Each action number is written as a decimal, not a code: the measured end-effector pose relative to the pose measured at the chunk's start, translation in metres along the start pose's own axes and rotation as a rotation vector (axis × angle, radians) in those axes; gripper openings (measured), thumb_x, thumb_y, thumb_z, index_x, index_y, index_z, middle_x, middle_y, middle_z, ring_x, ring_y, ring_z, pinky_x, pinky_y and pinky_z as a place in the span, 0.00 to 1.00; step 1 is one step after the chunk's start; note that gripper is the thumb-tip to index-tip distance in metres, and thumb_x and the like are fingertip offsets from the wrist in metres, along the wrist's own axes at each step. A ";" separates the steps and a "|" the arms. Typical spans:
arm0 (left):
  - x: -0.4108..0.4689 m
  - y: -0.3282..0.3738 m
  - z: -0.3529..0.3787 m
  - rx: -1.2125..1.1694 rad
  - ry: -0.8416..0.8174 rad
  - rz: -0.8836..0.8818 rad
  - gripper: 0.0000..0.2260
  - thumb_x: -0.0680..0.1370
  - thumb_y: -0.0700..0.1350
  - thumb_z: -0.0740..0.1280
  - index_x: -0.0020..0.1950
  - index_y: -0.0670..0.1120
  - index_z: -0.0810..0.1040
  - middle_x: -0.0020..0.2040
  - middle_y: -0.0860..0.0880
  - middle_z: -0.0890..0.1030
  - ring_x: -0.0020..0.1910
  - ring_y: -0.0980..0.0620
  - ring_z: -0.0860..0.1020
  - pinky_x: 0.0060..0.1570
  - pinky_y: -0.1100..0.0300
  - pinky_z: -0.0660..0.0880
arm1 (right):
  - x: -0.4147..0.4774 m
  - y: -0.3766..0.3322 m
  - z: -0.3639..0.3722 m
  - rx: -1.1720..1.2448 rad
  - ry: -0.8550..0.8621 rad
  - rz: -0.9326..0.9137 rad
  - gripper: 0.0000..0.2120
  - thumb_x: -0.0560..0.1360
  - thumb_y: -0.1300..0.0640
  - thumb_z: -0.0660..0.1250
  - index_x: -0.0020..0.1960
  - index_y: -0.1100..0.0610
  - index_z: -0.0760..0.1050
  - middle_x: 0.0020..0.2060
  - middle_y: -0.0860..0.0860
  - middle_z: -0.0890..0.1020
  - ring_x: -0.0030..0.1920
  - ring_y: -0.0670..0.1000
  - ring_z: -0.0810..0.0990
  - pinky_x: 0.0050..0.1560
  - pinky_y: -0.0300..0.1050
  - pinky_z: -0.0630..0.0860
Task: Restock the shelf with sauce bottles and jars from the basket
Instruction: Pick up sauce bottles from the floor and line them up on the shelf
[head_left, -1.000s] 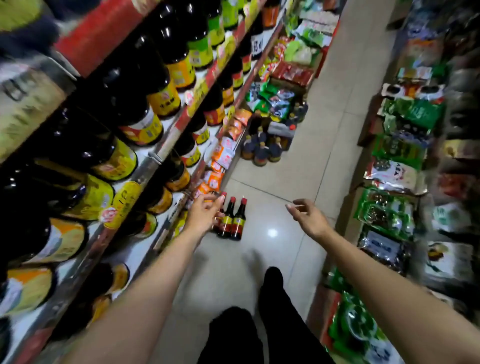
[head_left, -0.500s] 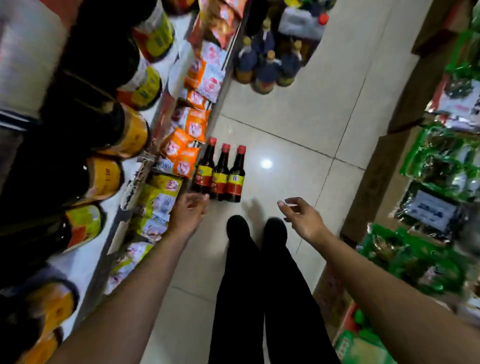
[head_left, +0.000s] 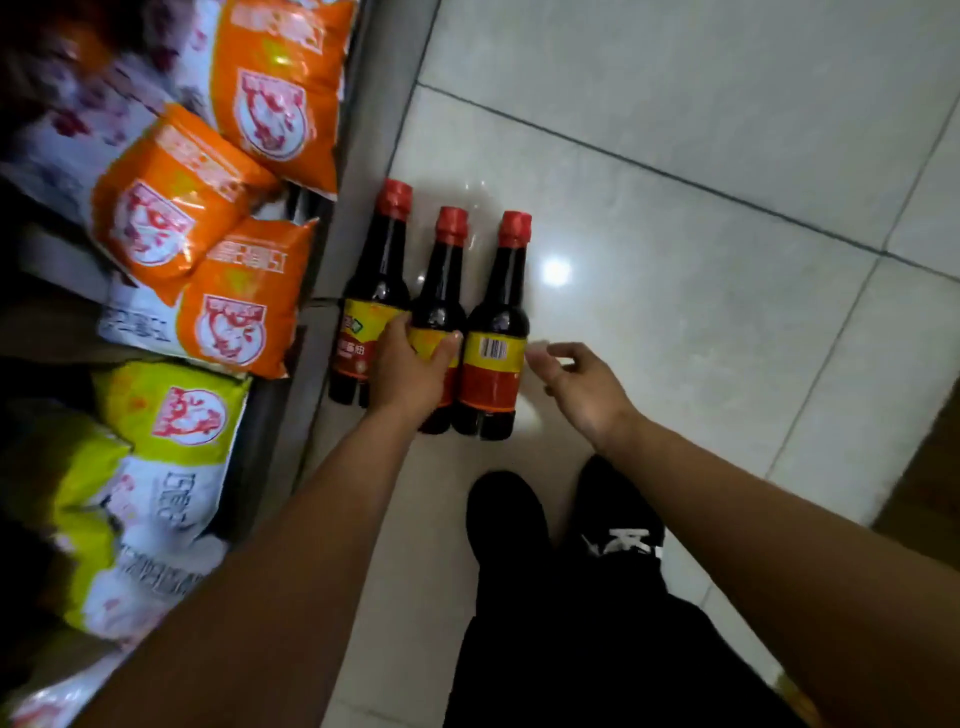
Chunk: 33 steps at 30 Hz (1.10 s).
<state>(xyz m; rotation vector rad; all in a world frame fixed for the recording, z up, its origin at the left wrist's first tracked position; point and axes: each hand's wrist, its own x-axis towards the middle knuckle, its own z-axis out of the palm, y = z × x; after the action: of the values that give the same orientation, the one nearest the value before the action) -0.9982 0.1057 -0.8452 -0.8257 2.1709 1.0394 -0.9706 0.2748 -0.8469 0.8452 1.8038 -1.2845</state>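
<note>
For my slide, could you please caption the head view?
Left hand on the middle sauce bottle of three standing on the floor tiles; right hand open beside them.

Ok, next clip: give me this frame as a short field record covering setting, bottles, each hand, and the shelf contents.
setting: shop aisle, pale tiled floor
bottles: three dark glass sauce bottles with red caps, standing upright in a row on the floor beside the shelf base
left hand: wrapped round the middle bottle's yellow-and-red label
right hand: open, empty, just right of the right-hand bottle
shelf contents: orange packets above, yellow-green packets below
basket: not in view
</note>
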 end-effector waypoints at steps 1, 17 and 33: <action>0.013 -0.002 0.005 0.065 0.014 0.021 0.27 0.74 0.52 0.66 0.69 0.44 0.64 0.68 0.43 0.69 0.67 0.44 0.67 0.66 0.50 0.65 | 0.015 0.002 0.007 0.011 -0.007 0.004 0.25 0.72 0.39 0.63 0.61 0.55 0.69 0.52 0.51 0.77 0.52 0.51 0.78 0.53 0.44 0.73; 0.036 -0.011 0.037 0.088 -0.015 0.060 0.33 0.72 0.47 0.70 0.71 0.48 0.57 0.68 0.45 0.69 0.65 0.45 0.69 0.55 0.59 0.65 | 0.074 0.002 0.030 -0.077 0.052 -0.051 0.22 0.68 0.36 0.66 0.51 0.49 0.64 0.33 0.38 0.71 0.33 0.38 0.71 0.32 0.35 0.68; -0.074 0.033 -0.015 0.015 -0.164 0.230 0.31 0.71 0.50 0.70 0.70 0.50 0.60 0.66 0.49 0.71 0.64 0.52 0.70 0.62 0.57 0.69 | -0.047 -0.024 -0.040 0.051 -0.051 -0.075 0.27 0.59 0.29 0.62 0.51 0.44 0.72 0.45 0.42 0.79 0.44 0.40 0.78 0.41 0.34 0.72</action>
<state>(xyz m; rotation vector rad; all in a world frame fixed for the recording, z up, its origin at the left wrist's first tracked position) -0.9791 0.1305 -0.7694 -0.4724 2.1651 1.1573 -0.9757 0.3025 -0.7868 0.7720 1.7833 -1.3929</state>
